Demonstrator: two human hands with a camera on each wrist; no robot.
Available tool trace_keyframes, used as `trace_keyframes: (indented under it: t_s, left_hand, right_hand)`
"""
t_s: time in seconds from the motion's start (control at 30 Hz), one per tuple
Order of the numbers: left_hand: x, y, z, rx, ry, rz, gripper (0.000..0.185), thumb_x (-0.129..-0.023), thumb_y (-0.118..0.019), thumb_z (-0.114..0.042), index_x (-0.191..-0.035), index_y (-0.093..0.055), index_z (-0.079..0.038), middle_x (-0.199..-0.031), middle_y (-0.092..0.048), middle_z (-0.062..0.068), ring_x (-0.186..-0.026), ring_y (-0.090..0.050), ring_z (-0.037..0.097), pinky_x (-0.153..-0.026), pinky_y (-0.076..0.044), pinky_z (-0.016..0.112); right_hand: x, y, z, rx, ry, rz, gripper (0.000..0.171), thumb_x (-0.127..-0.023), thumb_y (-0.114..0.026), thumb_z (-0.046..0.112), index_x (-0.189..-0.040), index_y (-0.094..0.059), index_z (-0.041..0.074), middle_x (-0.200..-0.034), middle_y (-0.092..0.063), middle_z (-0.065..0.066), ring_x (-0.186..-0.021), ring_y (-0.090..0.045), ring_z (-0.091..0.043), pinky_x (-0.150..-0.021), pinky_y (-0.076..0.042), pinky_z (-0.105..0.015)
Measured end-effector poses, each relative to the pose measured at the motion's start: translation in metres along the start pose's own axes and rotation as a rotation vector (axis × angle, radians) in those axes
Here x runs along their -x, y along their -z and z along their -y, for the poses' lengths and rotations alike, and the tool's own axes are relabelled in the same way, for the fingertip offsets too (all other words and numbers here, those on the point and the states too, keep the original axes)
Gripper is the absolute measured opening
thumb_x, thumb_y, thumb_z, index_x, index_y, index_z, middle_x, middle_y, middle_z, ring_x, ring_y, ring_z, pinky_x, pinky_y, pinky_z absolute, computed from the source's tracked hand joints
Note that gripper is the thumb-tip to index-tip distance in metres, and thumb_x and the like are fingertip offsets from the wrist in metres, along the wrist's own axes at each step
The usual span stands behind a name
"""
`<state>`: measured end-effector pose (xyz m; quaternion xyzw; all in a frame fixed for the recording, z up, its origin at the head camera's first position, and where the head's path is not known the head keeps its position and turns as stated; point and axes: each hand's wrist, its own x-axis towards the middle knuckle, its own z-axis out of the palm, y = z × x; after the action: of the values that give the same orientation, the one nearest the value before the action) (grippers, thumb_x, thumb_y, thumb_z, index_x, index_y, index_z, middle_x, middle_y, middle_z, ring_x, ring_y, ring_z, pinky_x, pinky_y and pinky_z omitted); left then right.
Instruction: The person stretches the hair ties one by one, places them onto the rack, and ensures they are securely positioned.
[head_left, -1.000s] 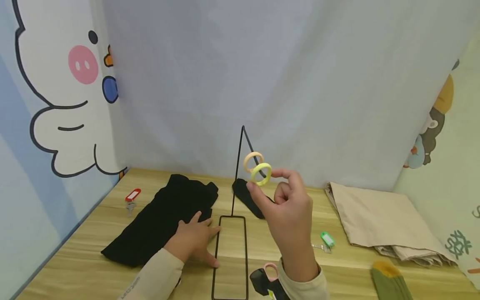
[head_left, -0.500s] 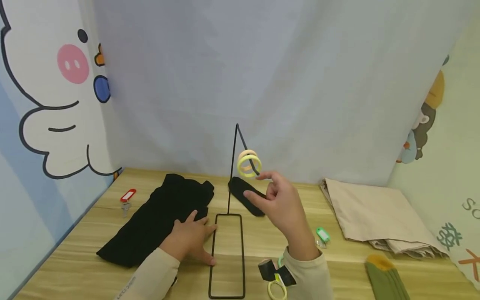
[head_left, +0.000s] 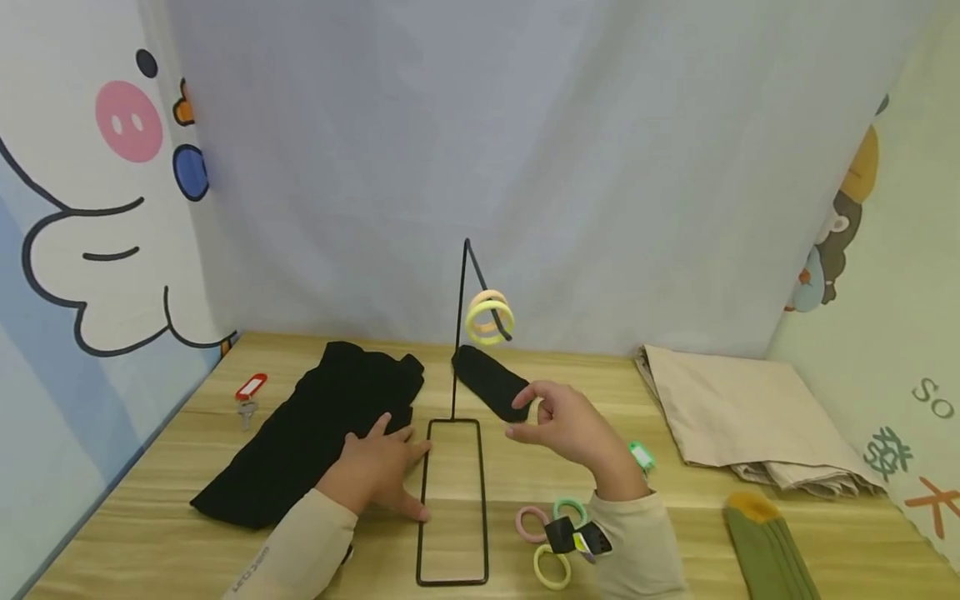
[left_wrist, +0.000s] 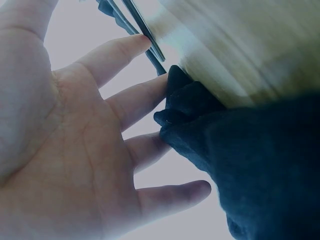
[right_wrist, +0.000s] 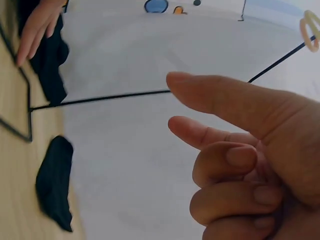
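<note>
A black wire stand (head_left: 456, 367) rises from a flat rectangular base, and its top arm slopes down toward me. On that arm hang a yellow ring (head_left: 470, 327) and, behind it, a peach ring (head_left: 489, 294). My left hand (head_left: 378, 472) lies with fingers spread at the base's left side, thumb and index fingertips right at the wire. Its other fingers overlap a black cloth garment (head_left: 315, 437). Below the hanging rings, my right hand (head_left: 576, 429) is in the air with nothing between thumb and index finger; its remaining fingers are bent (right_wrist: 230, 200).
Loose pink (head_left: 519, 525), mint (head_left: 572, 502) and yellow (head_left: 539, 575) rings lie near my right wrist. A black sock (head_left: 491, 383) sits behind the stand. Keys with red (head_left: 251, 386) and green (head_left: 641, 455) tags flank it. Folded beige cloth (head_left: 742, 408) and a green sock (head_left: 768, 546) are right.
My right hand let go of the yellow ring, which now hangs on the stand's arm beside the peach one. The hand then moved down and away. My left hand stayed at the base.
</note>
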<state>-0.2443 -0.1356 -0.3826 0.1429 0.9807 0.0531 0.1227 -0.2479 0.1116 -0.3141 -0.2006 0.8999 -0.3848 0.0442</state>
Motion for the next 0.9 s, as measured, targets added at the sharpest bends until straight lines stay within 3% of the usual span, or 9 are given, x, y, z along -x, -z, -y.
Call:
trace_keyframes:
  t_s: [0.27, 0.5, 0.73, 0.9]
  left_hand:
    - [0.000, 0.005, -0.001, -0.001, 0.005, -0.004, 0.093, -0.058, -0.077, -0.062, -0.137, -0.047, -0.025, -0.147, -0.038, 0.008, -0.140, -0.017, 0.040, -0.095, -0.025, 0.072]
    - [0.000, 0.004, 0.000, -0.001, -0.001, 0.000, 0.094, -0.058, -0.076, -0.063, -0.138, -0.046, -0.025, -0.146, -0.038, 0.008, -0.140, -0.017, 0.041, -0.093, -0.025, 0.073]
    - [-0.001, 0.003, -0.001, 0.004, -0.003, 0.006, 0.094, -0.058, -0.076, -0.063, -0.138, -0.046, -0.025, -0.147, -0.038, 0.008, -0.140, -0.017, 0.041, -0.094, -0.025, 0.073]
    - [0.001, 0.003, -0.001, 0.002, -0.013, 0.004, 0.093, -0.058, -0.075, -0.063, -0.138, -0.046, -0.025, -0.147, -0.038, 0.009, -0.140, -0.017, 0.041, -0.094, -0.026, 0.073]
  right_hand:
    - [0.006, 0.001, -0.037, 0.061, -0.114, 0.166, 0.031, -0.075, -0.074, 0.006, -0.104, -0.062, 0.007, -0.053, -0.036, 0.003, -0.048, -0.029, -0.011, -0.048, -0.030, -0.024]
    - [0.016, 0.011, -0.065, 0.107, 0.008, 0.369, 0.035, -0.073, -0.068, -0.009, -0.106, -0.060, 0.001, -0.050, -0.027, 0.007, -0.046, -0.025, -0.008, -0.050, -0.033, -0.019]
    - [0.025, 0.017, -0.088, 0.111, -0.110, 0.467, 0.052, -0.064, -0.053, -0.022, -0.102, -0.061, 0.011, -0.049, -0.023, 0.008, -0.045, -0.017, -0.007, -0.046, -0.021, -0.019]
    - [0.024, 0.011, -0.092, 0.079, -0.206, 0.496, 0.055, -0.062, -0.057, -0.021, -0.099, -0.061, 0.019, -0.051, -0.026, 0.006, -0.046, -0.020, -0.007, -0.045, -0.019, -0.019]
